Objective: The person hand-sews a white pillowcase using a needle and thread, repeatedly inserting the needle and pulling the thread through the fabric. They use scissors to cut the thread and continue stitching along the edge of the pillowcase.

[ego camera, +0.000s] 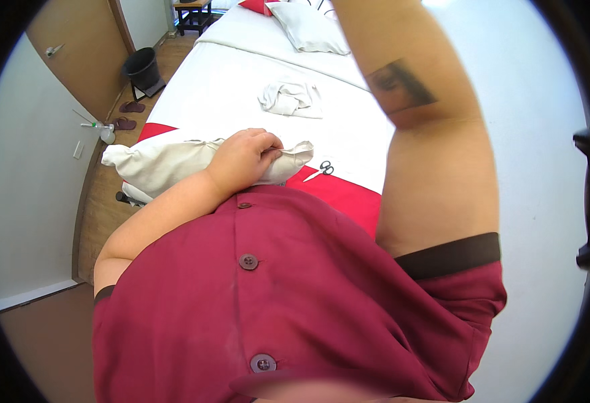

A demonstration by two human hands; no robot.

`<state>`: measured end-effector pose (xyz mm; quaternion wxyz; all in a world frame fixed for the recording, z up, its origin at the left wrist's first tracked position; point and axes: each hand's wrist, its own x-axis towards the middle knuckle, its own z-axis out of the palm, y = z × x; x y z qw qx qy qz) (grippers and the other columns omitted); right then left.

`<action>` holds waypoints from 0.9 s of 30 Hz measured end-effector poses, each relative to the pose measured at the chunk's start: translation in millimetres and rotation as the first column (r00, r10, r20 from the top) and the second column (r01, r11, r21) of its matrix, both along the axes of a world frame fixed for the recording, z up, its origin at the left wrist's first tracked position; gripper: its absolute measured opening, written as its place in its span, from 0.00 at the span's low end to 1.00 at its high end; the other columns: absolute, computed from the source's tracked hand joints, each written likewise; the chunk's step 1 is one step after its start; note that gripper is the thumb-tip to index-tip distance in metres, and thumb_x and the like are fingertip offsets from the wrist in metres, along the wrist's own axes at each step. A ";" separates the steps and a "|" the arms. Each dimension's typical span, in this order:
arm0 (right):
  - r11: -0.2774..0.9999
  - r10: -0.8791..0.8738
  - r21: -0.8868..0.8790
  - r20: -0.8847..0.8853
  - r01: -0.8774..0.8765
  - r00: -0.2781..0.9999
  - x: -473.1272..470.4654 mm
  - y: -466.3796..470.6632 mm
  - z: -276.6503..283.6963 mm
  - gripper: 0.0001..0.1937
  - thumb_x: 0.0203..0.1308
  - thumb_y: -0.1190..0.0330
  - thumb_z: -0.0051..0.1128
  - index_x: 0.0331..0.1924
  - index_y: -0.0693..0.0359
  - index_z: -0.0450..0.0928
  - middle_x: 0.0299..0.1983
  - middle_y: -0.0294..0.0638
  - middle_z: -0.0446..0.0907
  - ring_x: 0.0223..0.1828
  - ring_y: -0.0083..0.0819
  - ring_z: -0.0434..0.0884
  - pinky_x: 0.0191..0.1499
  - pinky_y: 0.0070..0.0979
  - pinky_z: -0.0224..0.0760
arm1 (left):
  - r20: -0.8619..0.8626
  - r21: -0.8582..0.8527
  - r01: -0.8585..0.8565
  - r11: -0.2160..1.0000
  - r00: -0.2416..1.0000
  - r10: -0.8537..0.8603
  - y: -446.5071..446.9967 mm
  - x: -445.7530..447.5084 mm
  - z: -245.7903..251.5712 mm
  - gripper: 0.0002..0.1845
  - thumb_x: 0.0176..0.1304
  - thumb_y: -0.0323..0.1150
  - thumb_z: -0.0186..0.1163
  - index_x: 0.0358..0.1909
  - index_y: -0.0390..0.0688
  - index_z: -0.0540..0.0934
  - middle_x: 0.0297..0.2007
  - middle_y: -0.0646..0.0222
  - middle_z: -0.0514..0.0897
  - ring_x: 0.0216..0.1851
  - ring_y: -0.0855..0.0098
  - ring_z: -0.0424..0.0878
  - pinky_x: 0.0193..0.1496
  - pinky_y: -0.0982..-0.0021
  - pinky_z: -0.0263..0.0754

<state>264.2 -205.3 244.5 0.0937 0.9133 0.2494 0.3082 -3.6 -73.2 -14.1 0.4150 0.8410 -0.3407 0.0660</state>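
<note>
A cream cloth cover (174,163), puffed as if filled, lies in front of my body at the near edge of the bed. My left hand (247,156) rests across it, thumb and fingers pinched on its edge near the right end, where a thread loops out. Black-handled scissors (320,171) lie just to the right, their blades over a red bed runner (345,196). My right arm reaches up past the top of the picture, so its hand is out of view. Farther up the bed sits a crumpled white cloth (291,98).
The bed's white sheet (214,85) stretches away, with a white pillow (310,27) at the far part. Left of the bed are a black bucket (141,68), slippers (124,123), a clear bottle (107,133) and a brown door (81,45). A pale wall (531,176) stands close on the right.
</note>
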 end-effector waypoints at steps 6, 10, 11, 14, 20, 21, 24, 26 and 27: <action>0.781 0.533 0.555 -0.353 -0.287 0.769 -115.5 80.7 -105.2 0.15 0.59 0.56 0.66 0.42 0.56 0.90 0.33 0.39 0.92 0.34 0.32 0.91 0.40 0.32 0.84 | -0.024 0.023 -0.001 1.000 1.000 0.001 -2.6 3.5 -6.0 0.06 0.67 0.33 0.66 0.40 0.42 0.87 0.38 0.60 0.87 0.42 0.56 0.85 0.48 0.58 0.79; 0.544 0.818 0.829 -0.491 -0.127 0.301 -268.6 59.6 -157.1 0.09 0.67 0.64 0.63 0.43 0.60 0.86 0.34 0.40 0.90 0.38 0.32 0.90 0.45 0.33 0.81 | -0.075 -0.176 0.008 0.984 0.997 -0.021 -2.1 5.8 -12.8 0.12 0.73 0.36 0.64 0.50 0.38 0.85 0.43 0.59 0.88 0.45 0.64 0.86 0.53 0.61 0.79; 0.491 0.852 0.857 -0.436 -0.156 0.289 -294.7 43.8 -162.3 0.09 0.66 0.65 0.64 0.41 0.62 0.86 0.31 0.42 0.89 0.35 0.36 0.90 0.41 0.36 0.81 | -0.341 -0.117 -0.028 0.993 0.940 -0.014 1.8 7.5 -12.4 0.13 0.73 0.36 0.64 0.51 0.38 0.85 0.45 0.59 0.89 0.46 0.64 0.86 0.53 0.62 0.80; 0.595 0.732 0.769 -0.639 0.236 0.237 -314.6 1.9 -177.5 0.09 0.69 0.70 0.64 0.46 0.66 0.83 0.35 0.46 0.89 0.36 0.34 0.91 0.42 0.30 0.82 | -0.397 -0.092 -0.060 0.994 0.918 0.019 10.6 10.2 -10.4 0.13 0.71 0.36 0.66 0.50 0.37 0.86 0.44 0.56 0.89 0.44 0.63 0.88 0.51 0.64 0.81; 0.318 0.496 0.698 -0.699 0.641 0.515 -332.2 -44.5 -232.3 0.08 0.71 0.71 0.64 0.45 0.68 0.84 0.36 0.45 0.90 0.36 0.28 0.92 0.40 0.24 0.84 | -0.332 -0.123 -0.098 0.988 0.942 0.052 9.5 10.6 -2.8 0.10 0.66 0.33 0.70 0.43 0.38 0.86 0.38 0.57 0.90 0.41 0.60 0.88 0.48 0.65 0.81; 0.314 0.497 0.745 -0.657 0.589 0.566 -333.9 -48.2 -240.1 0.08 0.70 0.70 0.65 0.45 0.68 0.85 0.35 0.46 0.90 0.36 0.29 0.92 0.39 0.25 0.83 | -0.337 -0.120 -0.090 0.989 0.940 0.044 8.7 9.7 -1.9 0.10 0.66 0.33 0.70 0.43 0.38 0.86 0.38 0.57 0.90 0.41 0.60 0.88 0.48 0.64 0.81; 0.362 0.379 0.746 -0.666 0.559 0.643 -332.9 -50.6 -255.0 0.07 0.70 0.71 0.65 0.43 0.68 0.85 0.33 0.44 0.89 0.33 0.27 0.90 0.37 0.23 0.81 | -0.342 -0.099 -0.079 0.992 0.939 0.041 8.5 10.6 0.3 0.09 0.67 0.33 0.70 0.43 0.38 0.86 0.38 0.57 0.90 0.40 0.61 0.88 0.47 0.64 0.80; 0.438 0.339 0.775 -0.612 0.456 0.715 -331.6 -50.0 -256.1 0.06 0.70 0.72 0.65 0.42 0.69 0.85 0.32 0.40 0.89 0.31 0.22 0.88 0.35 0.19 0.80 | -0.320 -0.099 -0.076 0.992 0.946 0.040 7.2 11.1 0.3 0.08 0.67 0.32 0.70 0.43 0.38 0.86 0.37 0.58 0.89 0.39 0.62 0.87 0.47 0.65 0.80; 0.443 0.301 0.760 -0.626 0.476 0.720 -330.6 -48.9 -255.2 0.06 0.69 0.72 0.66 0.42 0.69 0.85 0.31 0.40 0.88 0.30 0.22 0.88 0.34 0.19 0.80 | -0.291 -0.084 -0.070 0.994 0.956 0.042 6.5 11.0 -0.2 0.08 0.67 0.31 0.69 0.43 0.38 0.86 0.36 0.58 0.89 0.39 0.62 0.86 0.46 0.65 0.79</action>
